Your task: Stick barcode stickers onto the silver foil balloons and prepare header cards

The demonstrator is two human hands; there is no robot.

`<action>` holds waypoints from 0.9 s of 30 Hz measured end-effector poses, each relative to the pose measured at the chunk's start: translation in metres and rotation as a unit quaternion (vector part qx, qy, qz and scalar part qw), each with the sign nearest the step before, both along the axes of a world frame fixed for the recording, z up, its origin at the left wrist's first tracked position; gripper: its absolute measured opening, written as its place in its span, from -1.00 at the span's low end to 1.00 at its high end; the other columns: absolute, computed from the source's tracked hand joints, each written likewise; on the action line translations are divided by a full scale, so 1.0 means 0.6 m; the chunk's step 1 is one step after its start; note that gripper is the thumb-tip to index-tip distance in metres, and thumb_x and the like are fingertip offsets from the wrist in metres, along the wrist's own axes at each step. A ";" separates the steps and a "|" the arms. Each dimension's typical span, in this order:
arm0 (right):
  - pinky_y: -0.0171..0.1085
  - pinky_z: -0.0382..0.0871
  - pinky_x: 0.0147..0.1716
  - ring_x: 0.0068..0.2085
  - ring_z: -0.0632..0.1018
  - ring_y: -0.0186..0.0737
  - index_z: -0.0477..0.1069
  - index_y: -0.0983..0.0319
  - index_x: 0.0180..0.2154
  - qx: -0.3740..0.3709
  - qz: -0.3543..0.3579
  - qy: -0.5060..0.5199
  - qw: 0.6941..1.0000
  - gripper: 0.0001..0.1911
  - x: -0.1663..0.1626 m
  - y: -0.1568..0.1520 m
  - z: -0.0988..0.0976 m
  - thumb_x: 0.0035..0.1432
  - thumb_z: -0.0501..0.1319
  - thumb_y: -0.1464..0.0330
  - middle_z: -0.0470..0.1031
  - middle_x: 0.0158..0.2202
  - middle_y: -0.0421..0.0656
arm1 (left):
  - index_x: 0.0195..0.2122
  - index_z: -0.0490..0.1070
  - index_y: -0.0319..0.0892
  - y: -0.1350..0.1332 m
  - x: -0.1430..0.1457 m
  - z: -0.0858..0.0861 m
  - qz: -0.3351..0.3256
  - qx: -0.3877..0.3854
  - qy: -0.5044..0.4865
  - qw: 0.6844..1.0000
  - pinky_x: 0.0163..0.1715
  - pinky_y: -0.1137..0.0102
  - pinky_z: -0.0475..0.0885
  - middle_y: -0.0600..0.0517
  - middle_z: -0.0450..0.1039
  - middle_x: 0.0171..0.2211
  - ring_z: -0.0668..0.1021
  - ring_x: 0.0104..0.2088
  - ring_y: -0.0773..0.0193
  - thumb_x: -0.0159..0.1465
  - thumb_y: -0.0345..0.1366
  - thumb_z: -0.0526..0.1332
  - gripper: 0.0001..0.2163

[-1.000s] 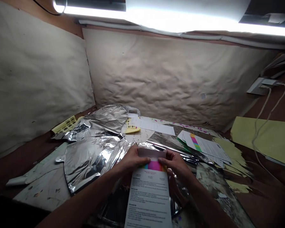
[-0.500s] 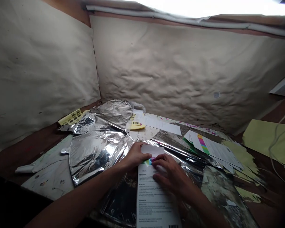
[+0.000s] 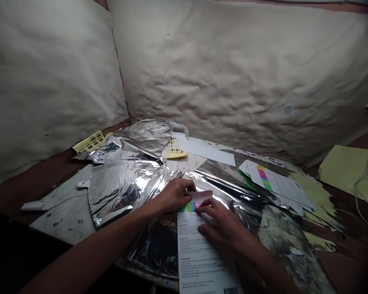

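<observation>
A long white printed card (image 3: 199, 253) lies lengthwise before me, with lines of text and a barcode at its near end. Near its far end runs a coloured strip (image 3: 189, 207) of green, yellow, blue and magenta. My left hand (image 3: 176, 195) is closed on the card's far end, where a pale flap (image 3: 202, 196) stands up from the strip. My right hand (image 3: 219, 220) rests over the card's right side, fingertips touching the strip's magenta end. Its thumb lies apart from the fingers, lower on the card.
Silvery foil sheets (image 3: 122, 192) cover much of the table. Similar cards with coloured strips (image 3: 276, 185) are stacked at right, by torn yellow paper (image 3: 314, 200). Yellow label sheets (image 3: 90, 141) lie back left. A white sheet (image 3: 205, 150) lies behind my hands, and a cable (image 3: 357, 190) hangs at right.
My left fingers have curled in at the card's far end, and the flap there has tilted up, showing more of the coloured strip. My right hand has barely moved; the view has tipped downward.
</observation>
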State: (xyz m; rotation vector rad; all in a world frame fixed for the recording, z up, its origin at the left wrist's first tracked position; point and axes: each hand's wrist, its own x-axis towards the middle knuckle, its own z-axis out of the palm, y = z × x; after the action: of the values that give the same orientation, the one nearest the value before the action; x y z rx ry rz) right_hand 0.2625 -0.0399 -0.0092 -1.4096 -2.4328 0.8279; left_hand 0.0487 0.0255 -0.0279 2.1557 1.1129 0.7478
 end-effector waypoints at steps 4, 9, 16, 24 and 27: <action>-0.18 0.35 -0.11 -0.04 0.45 -0.10 0.42 0.11 -0.06 -0.017 -0.008 0.016 1.000 -0.69 -0.001 0.005 0.001 0.11 0.26 0.34 0.36 0.02 -0.13 | -0.29 0.53 -0.17 0.000 0.000 0.002 0.002 0.000 0.011 1.000 -0.31 0.45 0.35 0.06 0.56 -0.33 0.54 -0.32 0.26 0.07 -0.48 0.22 -0.81; -0.22 0.33 -0.24 -0.17 0.47 -0.16 0.43 0.15 -0.21 0.000 -0.029 0.013 0.999 -0.84 -0.009 0.007 -0.002 0.11 0.26 0.40 0.41 -0.11 -0.17 | -0.13 0.55 -0.12 0.000 -0.010 0.007 -0.056 0.039 0.067 0.995 -0.20 0.43 0.37 0.04 0.58 -0.21 0.56 -0.22 0.22 0.09 -0.50 0.19 -0.66; -0.14 0.35 -0.17 -0.07 0.45 -0.07 0.42 0.16 -0.15 0.060 -0.046 -0.014 0.997 -0.79 -0.007 -0.020 -0.010 0.14 0.25 0.42 0.42 -0.07 -0.11 | 0.07 0.47 0.00 -0.028 -0.018 0.036 -0.125 -0.007 0.113 0.986 -0.28 0.45 0.35 0.09 0.59 -0.20 0.57 -0.25 0.20 0.10 -0.40 0.26 -0.54; -0.15 0.32 -0.17 -0.14 0.44 -0.10 0.41 0.21 -0.23 0.221 -0.041 0.031 0.974 -0.89 -0.015 -0.041 -0.053 0.26 0.13 0.48 0.46 -0.20 -0.09 | -0.05 0.54 -0.06 -0.066 -0.003 0.011 -0.106 0.068 0.138 0.982 -0.25 0.41 0.36 0.00 0.60 -0.23 0.58 -0.24 0.18 0.28 -0.36 0.19 -0.75; -0.17 0.30 -0.23 -0.23 0.40 -0.12 0.42 0.22 -0.26 0.293 -0.023 0.038 0.955 -0.86 -0.016 -0.048 -0.065 0.29 0.10 0.47 0.45 -0.31 -0.11 | 0.01 0.50 -0.06 -0.071 -0.009 0.004 -0.128 0.113 0.152 0.974 -0.15 0.36 0.38 -0.02 0.58 -0.12 0.57 -0.14 0.15 0.32 -0.39 0.12 -0.71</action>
State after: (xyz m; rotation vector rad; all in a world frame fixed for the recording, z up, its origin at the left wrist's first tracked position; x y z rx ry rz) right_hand 0.2530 -0.0688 -0.0484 -1.1644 -2.2964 0.1150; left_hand 0.0432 -0.0173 -0.0257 2.6124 0.9003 0.4556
